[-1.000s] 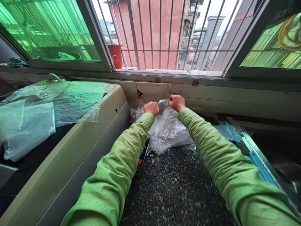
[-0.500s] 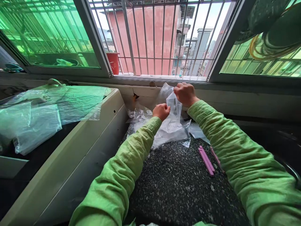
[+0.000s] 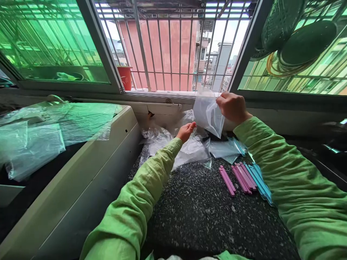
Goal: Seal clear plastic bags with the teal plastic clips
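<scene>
One bag (image 3: 208, 115) is held up in the closed right hand (image 3: 233, 107); left hand (image 3: 186, 130), half open, holds nothing, just above the pile (image 3: 187, 150). Probably separating step; next, bag's mouth must be opened w/ both hands.

Daylight comes in through the barred window (image 3: 173, 47) ahead, bright enough that the sky between the bars washes out to white. The tinted side panes (image 3: 51, 43) cast a green hue over the plastic sheeting (image 3: 54, 126) at left. The speckled tabletop (image 3: 200, 209) is evenly lit with soft, faint shadows. Straight window frames bow near the edges from wide-angle distortion. Focus is sharp; no motion blur shows.
</scene>
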A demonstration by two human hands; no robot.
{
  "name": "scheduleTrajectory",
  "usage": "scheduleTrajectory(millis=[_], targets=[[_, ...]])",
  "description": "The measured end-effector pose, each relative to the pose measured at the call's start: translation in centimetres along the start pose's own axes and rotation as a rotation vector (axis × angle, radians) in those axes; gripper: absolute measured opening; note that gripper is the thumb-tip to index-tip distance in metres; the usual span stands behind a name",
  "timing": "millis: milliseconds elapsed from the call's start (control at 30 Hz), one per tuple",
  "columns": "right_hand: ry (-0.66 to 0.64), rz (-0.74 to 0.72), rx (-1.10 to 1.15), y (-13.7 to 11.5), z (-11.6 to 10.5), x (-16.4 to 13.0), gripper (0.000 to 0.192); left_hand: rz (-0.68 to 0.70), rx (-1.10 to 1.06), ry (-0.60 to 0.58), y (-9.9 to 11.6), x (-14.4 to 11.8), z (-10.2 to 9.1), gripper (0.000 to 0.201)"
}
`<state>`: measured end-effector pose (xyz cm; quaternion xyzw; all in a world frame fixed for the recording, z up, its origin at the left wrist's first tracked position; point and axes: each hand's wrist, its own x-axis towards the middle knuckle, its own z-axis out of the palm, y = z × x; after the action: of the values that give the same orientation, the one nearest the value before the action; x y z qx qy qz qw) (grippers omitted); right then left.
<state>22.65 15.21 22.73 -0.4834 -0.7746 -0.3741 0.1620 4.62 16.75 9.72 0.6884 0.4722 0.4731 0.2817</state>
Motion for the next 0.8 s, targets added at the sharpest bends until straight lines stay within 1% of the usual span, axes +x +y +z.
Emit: scheduleTrajectory(millis=[67, 100, 200, 267, 333, 400, 467, 533, 633, 700, 800], targets=[[0.032, -0.01, -0.009, 1.3, -0.3, -0.6, 0.028, -0.002, 0.086, -0.035, -0.7, 0.5, -0.2, 0.03], [0.052, -0.01, 0.001, 1.8, -0.5, -1.0, 0.027, -0.017, 0.129, -0.03, -1.0, 0.8, -0.3, 0.029], [0.147, -0.009, 0.097, 3.1, -1.0, -2.5, 0.027, -0.065, 0.148, 0.072, -1.3, 1.2, -0.4, 0.025], [0.234, -0.024, 0.195, 3.6, -1.3, -3.8, 0.025, -0.072, 0.084, 0.152, -1.0, 1.4, -0.7, 0.02], [0.326, -0.036, 0.286, 3.7, -1.7, -5.4, 0.023, -0.06, -0.011, 0.195, -0.3, 1.5, -1.1, 0.017], [0.395, -0.027, 0.372, 3.6, -2.2, -7.0, 0.019, -0.04, -0.125, 0.196, 0.7, 1.3, -1.6, 0.015], [0.428, -0.018, 0.464, 3.1, -2.6, -8.8, 0.014, -0.02, -0.234, 0.175, 1.9, 0.7, -2.1, 0.013], [0.431, 0.003, 0.551, 2.3, -3.0, -10.6, 0.012, -0.033, -0.326, 0.134, 2.9, -0.7, -2.6, 0.014], [0.425, 0.05, 0.666, 0.5, -3.1, -13.6, 0.012, -0.051, -0.409, 0.042, 3.8, -4.0, -3.2, 0.025], [0.404, 0.08, 0.749, -0.9, -2.9, -15.5, 0.014, -0.049, -0.439, 0.012, 3.9, -6.8, -3.6, 0.033], [0.363, 0.124, 0.901, -3.2, -2.1, -18.1, 0.017, -0.066, -0.445, -0.003, 3.2, -10.9, -4.1, 0.039]])
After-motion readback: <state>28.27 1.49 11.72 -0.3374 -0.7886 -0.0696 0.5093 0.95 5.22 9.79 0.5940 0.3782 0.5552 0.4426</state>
